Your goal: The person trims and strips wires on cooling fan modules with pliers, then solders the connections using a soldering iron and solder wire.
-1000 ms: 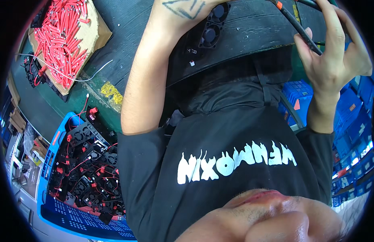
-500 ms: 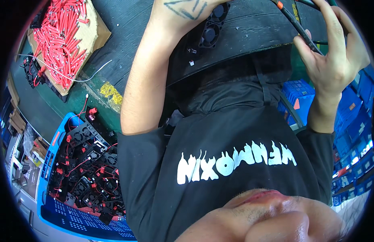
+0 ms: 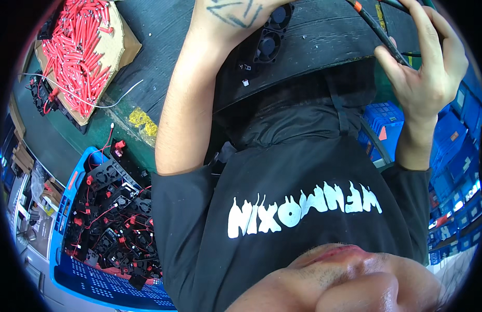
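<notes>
My left hand (image 3: 228,18), with dark ink lines on its back, reaches over the bench at the top edge; its fingers are out of the picture. Beside its wrist lies a black part with two small round fans (image 3: 268,46), partly hidden by the hand. A small white connector (image 3: 245,82) is at the part's near end. My right hand (image 3: 428,67) is at the upper right, its thumb and fingers around a slim black rod-shaped tool (image 3: 378,31) with an orange band. The tool's far end is cut off by the top edge.
On the dark bench (image 3: 324,44), a cardboard tray (image 3: 127,44) holds many red cylindrical pieces. A white wire (image 3: 116,103) crosses it. At lower left, a blue crate (image 3: 61,249) is filled with black fan parts and red wires. Blue bins (image 3: 384,122) stand at right.
My right hand and the black tool have shifted slightly to the left. My left hand has barely moved, and the fan part lies as before.
</notes>
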The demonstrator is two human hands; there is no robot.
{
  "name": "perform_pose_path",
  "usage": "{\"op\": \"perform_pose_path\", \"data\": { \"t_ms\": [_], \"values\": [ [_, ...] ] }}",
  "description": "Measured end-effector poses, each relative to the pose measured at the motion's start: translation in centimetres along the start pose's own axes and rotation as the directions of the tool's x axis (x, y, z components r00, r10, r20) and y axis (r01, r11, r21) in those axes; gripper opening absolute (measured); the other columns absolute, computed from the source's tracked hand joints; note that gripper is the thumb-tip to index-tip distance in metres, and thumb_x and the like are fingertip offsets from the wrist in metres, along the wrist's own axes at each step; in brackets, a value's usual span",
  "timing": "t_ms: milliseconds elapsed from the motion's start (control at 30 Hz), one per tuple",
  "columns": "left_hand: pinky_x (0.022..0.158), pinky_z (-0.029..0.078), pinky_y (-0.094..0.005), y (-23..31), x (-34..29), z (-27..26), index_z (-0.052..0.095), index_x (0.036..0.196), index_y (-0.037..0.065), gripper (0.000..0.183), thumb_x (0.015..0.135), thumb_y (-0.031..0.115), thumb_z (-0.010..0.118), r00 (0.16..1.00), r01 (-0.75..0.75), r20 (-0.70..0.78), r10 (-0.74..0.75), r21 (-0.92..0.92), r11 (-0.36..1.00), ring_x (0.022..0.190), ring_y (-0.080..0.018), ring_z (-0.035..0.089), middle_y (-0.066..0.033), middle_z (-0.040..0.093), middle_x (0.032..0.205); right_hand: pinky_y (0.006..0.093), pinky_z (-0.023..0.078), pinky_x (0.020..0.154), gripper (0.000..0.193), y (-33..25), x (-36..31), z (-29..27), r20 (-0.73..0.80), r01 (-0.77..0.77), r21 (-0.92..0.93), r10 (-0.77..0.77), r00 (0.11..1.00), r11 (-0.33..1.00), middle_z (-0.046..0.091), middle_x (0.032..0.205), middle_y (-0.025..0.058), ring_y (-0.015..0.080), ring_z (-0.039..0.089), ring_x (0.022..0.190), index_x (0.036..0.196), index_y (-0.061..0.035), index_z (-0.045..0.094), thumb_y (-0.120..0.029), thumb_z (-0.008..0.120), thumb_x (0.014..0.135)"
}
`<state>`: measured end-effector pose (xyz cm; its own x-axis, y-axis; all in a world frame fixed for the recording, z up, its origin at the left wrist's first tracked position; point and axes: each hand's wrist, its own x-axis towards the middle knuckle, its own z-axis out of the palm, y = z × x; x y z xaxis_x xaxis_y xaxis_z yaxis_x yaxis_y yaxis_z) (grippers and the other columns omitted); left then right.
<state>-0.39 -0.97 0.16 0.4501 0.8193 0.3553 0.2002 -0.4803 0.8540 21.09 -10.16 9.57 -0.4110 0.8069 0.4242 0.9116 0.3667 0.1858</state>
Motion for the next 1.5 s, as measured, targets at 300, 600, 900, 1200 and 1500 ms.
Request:
{"op": "perform_pose_path", "data": {
  "t_ms": [300, 600, 900, 1200, 1500],
  "values": [
    [0.069, 0.042, -0.0319, 0.1, 0.0, -0.2, 0.071, 0.079, 0.004, 0.017, 0.073, 0.013, 0.086, 1.000, 0.023, 0.012, -0.023, -0.008, 1.000, 0.073, -0.0157, 0.051, -0.0024, 0.058, 0.073, 0.0377, 0.046, 0.086, 0.059, 0.1, -0.1, 0.4, -0.038, 0.023, 0.003, -0.022, 0.999, 1.000, 0.056, 0.106, 0.0141, 0.0304, 0.057, 0.097, 0.110, 0.0004, 0.069, -0.008, 0.077, 0.052],
    [0.066, 0.041, -0.0309, -0.2, 0.1, 0.3, 0.070, 0.078, 0.004, 0.018, 0.074, 0.013, 0.085, 1.000, 0.022, 0.003, -0.022, -0.043, 0.999, 0.071, -0.0149, 0.050, -0.0025, 0.057, 0.074, 0.0379, 0.045, 0.087, 0.060, 0.8, -0.2, 0.5, -0.070, 0.063, -0.024, -0.064, 0.996, 0.998, 0.056, 0.107, 0.0137, 0.0303, 0.056, 0.098, 0.111, -0.0006, 0.069, -0.009, 0.077, 0.052],
    [0.066, 0.042, -0.0313, 0.4, 0.0, -0.1, 0.070, 0.078, 0.003, 0.019, 0.072, 0.012, 0.085, 0.996, 0.086, 0.022, -0.085, -0.038, 0.996, 0.072, -0.0159, 0.051, -0.0030, 0.056, 0.075, 0.0381, 0.045, 0.087, 0.060, 1.2, -0.3, 0.4, -0.081, 0.070, 0.008, -0.069, 0.994, 0.998, 0.055, 0.107, 0.0137, 0.0302, 0.056, 0.098, 0.112, -0.0008, 0.069, -0.010, 0.078, 0.053],
    [0.068, 0.041, -0.0318, 0.1, -0.1, 0.1, 0.069, 0.079, 0.004, 0.018, 0.072, 0.012, 0.084, 0.999, 0.040, -0.002, -0.040, -0.025, 0.999, 0.072, -0.0174, 0.050, -0.0037, 0.055, 0.075, 0.0383, 0.044, 0.087, 0.060, 1.3, -0.2, 0.4, -0.086, 0.079, 0.025, -0.077, 0.993, 0.997, 0.055, 0.108, 0.0137, 0.0301, 0.056, 0.099, 0.113, -0.0010, 0.069, -0.011, 0.078, 0.054],
    [0.068, 0.041, -0.0320, -0.2, -0.1, 0.2, 0.068, 0.077, 0.004, 0.018, 0.072, 0.012, 0.084, 1.000, 0.023, -0.007, -0.023, -0.011, 1.000, 0.071, -0.0171, 0.049, -0.0032, 0.054, 0.074, 0.0385, 0.044, 0.087, 0.061, 1.5, -0.2, 0.6, -0.096, 0.100, 0.031, -0.097, 0.991, 0.995, 0.055, 0.109, 0.0137, 0.0301, 0.056, 0.099, 0.114, -0.0012, 0.069, -0.013, 0.079, 0.055]
  ]
}}
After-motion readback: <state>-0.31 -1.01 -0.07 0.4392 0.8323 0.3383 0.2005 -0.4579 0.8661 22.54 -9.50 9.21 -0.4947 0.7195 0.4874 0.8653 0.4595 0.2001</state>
